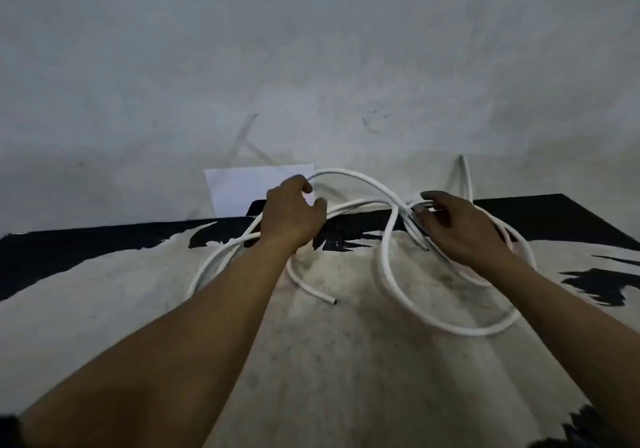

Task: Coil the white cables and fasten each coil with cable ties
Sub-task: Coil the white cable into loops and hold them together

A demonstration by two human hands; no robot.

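White cable point(343, 171) lies in loose, open loops on the black-and-cream worktop point(346, 378). The whole tangle is stretched from left to right along the far edge, close to the wall point(311, 66). From where I watch, the widest loop point(478, 332) bulges toward the near right. One cut end point(332, 301) lies flat near the middle and points toward the near edge and a little to the right. Another stretch point(464, 170) stands almost upright at the far edge, its tip up against the wall.

My left hand point(294, 215) is at the far edge with its grip clamped on the cable: thumb and fingers curl round the strand where it arches up and over to the right. My right hand point(460, 225) rests on the place where several strands cross. Its fingers are bent over them, but I cannot tell whether that grip is clamped or only touching.

Behind the left hand a plain white sheet of paper point(242, 187) leans on the wall. Higher up there is a small dark scribble point(374, 123), too blurred to read.
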